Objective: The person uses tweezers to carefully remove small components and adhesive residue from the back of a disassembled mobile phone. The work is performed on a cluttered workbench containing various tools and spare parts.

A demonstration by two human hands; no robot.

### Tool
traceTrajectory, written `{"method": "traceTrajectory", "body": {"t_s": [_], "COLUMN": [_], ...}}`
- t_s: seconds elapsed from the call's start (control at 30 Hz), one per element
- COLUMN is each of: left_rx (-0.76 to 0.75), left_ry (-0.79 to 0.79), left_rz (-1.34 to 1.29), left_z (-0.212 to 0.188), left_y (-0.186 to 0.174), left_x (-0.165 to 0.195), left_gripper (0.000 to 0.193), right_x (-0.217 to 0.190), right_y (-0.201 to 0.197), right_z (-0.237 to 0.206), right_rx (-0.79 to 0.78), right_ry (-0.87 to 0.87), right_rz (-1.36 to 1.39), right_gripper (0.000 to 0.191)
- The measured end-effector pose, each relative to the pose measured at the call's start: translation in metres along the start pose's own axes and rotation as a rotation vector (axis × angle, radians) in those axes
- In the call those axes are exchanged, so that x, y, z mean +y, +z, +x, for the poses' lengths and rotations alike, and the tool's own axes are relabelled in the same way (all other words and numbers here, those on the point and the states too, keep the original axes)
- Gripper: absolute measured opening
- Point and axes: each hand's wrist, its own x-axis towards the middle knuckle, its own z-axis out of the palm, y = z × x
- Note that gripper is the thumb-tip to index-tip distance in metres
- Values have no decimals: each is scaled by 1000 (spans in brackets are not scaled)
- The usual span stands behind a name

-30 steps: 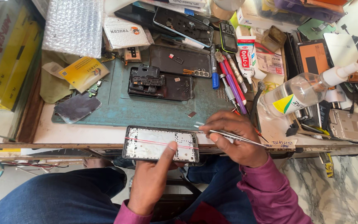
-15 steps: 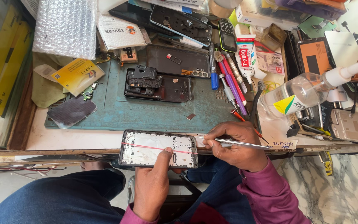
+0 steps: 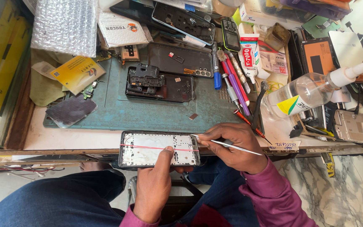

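An opened phone frame (image 3: 156, 147) with a silvery inner plate and a thin red line across it lies at the bench's front edge. My left hand (image 3: 154, 185) holds it from below, thumb pressed on the plate. My right hand (image 3: 234, 147) grips metal tweezers (image 3: 227, 144), whose tip touches the frame's upper right corner.
A teal work mat (image 3: 148, 111) carries a dismantled black phone body (image 3: 158, 82) and a dark back cover (image 3: 70, 111). Screwdrivers and pens (image 3: 234, 82), a glue tube (image 3: 248, 52), a clear spray bottle (image 3: 311, 90), bubble wrap (image 3: 64, 25) and more phone parts crowd the bench.
The view has shifted slightly; the phone frame and both hands stay together at the bench edge, with the tweezers' tip still at the frame's right end.
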Motion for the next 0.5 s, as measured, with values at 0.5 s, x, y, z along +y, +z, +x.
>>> {"method": "traceTrajectory", "body": {"t_s": [0.5], "left_rx": [86], "left_ry": [-81], "left_rz": [1], "left_z": [-2], "left_y": [-1], "left_x": [12], "left_gripper": [34], "right_x": [-3], "right_y": [-8], "right_z": [2], "right_rx": [65], "right_ry": [19], "right_rz": [77], "right_gripper": [18]}}
